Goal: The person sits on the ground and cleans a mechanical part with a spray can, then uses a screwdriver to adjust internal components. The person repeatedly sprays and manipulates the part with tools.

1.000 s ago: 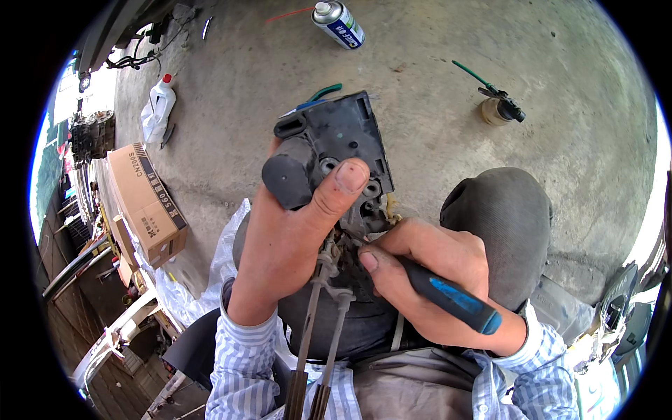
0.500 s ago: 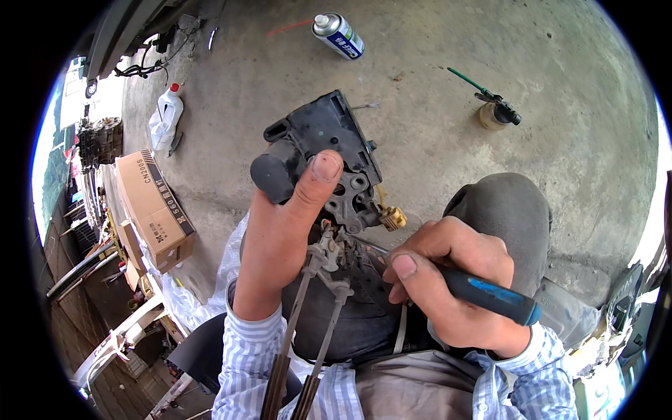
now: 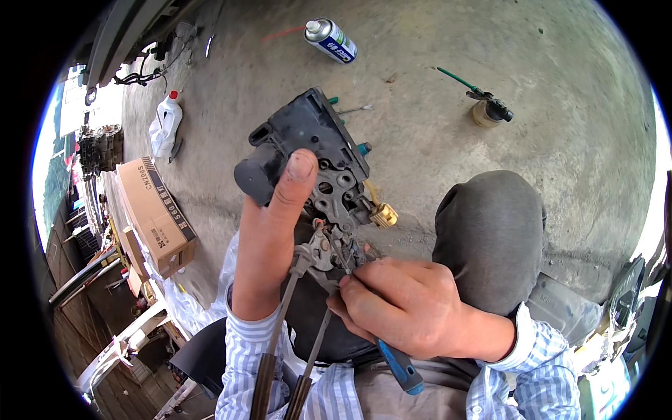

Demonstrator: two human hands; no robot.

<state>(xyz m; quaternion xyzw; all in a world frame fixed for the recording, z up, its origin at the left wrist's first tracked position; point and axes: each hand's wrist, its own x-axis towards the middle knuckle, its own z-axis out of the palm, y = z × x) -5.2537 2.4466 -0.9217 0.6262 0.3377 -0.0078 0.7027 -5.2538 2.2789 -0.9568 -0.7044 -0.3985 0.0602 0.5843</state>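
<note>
My left hand is closed around a black car door latch assembly, its thumb pressed on the front below the round motor housing. Two sheathed cables run down from the latch's metal levers toward my lap. A yellow connector hangs at the latch's right side. My right hand is closed on a screwdriver, whose blue and black handle sticks out below the palm. Its fingertips are pinched close to the levers; the screwdriver's tip is hard to make out there.
On the concrete floor stand a spray can with a red straw and a small jar-like cup with a green-tipped tool. At the left are a white jug and a cardboard box. My bent knee rises at right.
My right hand has moved left and its grip has turned, so the screwdriver handle points downward instead of right. The latch in my left hand has shifted slightly left.
</note>
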